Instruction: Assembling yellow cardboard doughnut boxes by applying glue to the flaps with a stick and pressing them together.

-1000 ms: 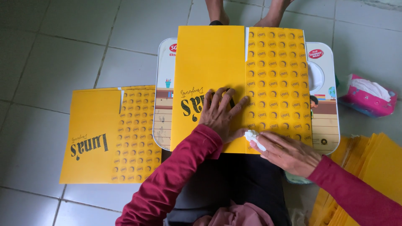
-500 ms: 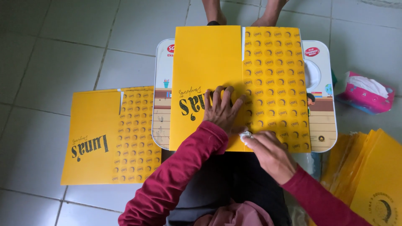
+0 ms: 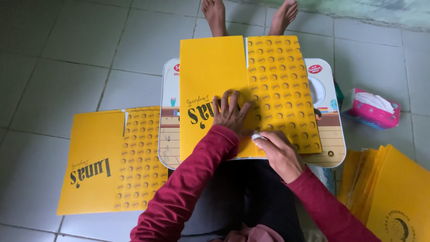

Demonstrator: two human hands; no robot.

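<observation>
My left hand (image 3: 229,114) lies flat, pinning the yellow flat cardboard sheet (image 3: 215,71); my right hand (image 3: 281,154) pinches a small white wad (image 3: 257,137), best rubbed firmly along the seam.

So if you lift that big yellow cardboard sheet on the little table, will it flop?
Probably only a little: the flat yellow cardboard sheet overhangs the small printed lap table without drooping. It looks thin, so likely light. The left hand presses it, hinting it may slide.

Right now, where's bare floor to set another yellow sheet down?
Bare tiles lie left of the lap table, beyond the flat yellow sheet on the floor. The right is crowded: pink tissue pack and yellow stack. The left hand and right hand cover the tabletop sheet.
</observation>
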